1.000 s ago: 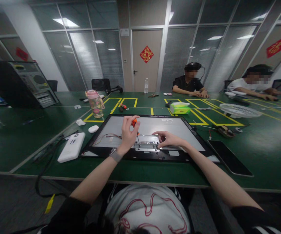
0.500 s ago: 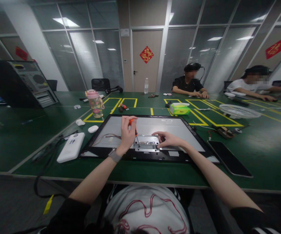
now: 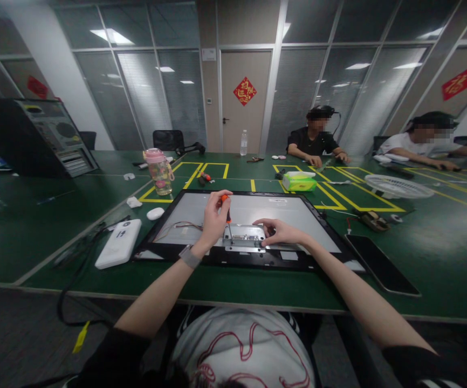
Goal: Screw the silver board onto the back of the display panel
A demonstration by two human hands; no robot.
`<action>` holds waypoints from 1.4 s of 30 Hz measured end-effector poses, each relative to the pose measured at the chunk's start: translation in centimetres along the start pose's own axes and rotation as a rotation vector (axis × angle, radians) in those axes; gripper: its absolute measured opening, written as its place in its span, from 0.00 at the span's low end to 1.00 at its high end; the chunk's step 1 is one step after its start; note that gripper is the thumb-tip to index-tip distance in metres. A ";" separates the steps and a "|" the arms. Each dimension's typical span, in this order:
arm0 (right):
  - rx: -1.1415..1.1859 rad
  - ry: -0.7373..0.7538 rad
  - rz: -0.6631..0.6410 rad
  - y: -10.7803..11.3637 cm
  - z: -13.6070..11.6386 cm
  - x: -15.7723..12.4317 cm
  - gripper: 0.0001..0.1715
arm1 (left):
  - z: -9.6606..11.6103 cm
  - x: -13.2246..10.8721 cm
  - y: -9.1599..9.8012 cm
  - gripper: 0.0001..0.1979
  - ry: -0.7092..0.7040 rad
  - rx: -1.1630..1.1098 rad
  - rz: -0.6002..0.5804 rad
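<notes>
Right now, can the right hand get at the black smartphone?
Likely yes: the smartphone lies uncovered, right of the display panel, though the right hand must first leave the metal bracket.

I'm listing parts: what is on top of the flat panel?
The flat panel bears a metal bracket, thin wires and a white label. The left hand, holding an orange screwdriver, hides the wires' right ends; the right hand covers part of the bracket's right side.
</notes>
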State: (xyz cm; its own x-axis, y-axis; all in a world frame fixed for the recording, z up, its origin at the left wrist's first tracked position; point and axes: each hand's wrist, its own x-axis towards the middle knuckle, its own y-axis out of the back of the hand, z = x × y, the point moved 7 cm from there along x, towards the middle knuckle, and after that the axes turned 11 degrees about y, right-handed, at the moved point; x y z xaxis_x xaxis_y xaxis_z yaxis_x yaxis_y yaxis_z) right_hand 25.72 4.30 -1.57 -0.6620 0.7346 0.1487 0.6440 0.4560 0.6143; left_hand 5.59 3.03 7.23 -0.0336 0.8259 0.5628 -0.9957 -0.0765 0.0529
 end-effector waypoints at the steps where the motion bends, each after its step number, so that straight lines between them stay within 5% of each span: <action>1: 0.001 -0.004 -0.001 0.0 -0.1 0.0 0.47 | -0.3 0.0 -0.1 0.10 0.037 -0.043 -0.022; 5: 0.003 -0.003 0.002 0.0 -0.2 0.0 0.47 | -0.2 0.0 -0.4 0.11 0.056 -0.120 -0.074; 11: 0.000 0.002 0.002 0.0 -0.2 -0.1 0.47 | 1.0 -0.2 1.3 0.08 -0.072 -0.004 0.155; 16: -0.002 0.007 -0.007 0.0 0.0 -0.1 0.46 | -0.1 0.1 0.7 0.13 0.083 -0.140 0.047; 22: 0.008 0.000 -0.017 0.0 0.1 -0.1 0.46 | 0.3 0.3 1.1 0.11 -0.006 -0.031 0.121; 28: 0.000 0.009 -0.013 0.0 0.3 0.0 0.45 | -1.3 0.8 0.7 0.15 0.133 -0.175 0.017; 35: -0.003 -0.002 -0.009 0.0 0.5 0.0 0.46 | -1.1 0.6 -0.2 0.18 0.126 -0.276 -0.099; 42: 0.001 0.005 -0.012 0.0 0.4 0.0 0.45 | -0.8 0.4 0.0 0.13 0.093 -0.156 -0.067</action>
State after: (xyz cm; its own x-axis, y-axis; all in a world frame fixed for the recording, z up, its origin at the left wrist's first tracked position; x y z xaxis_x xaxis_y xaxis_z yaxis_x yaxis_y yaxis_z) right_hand 25.91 4.49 -1.86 -0.6715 0.7266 0.1453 0.6366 0.4653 0.6151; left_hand 5.53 3.84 6.83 0.0328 0.8749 0.4832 -0.9971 0.0621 -0.0447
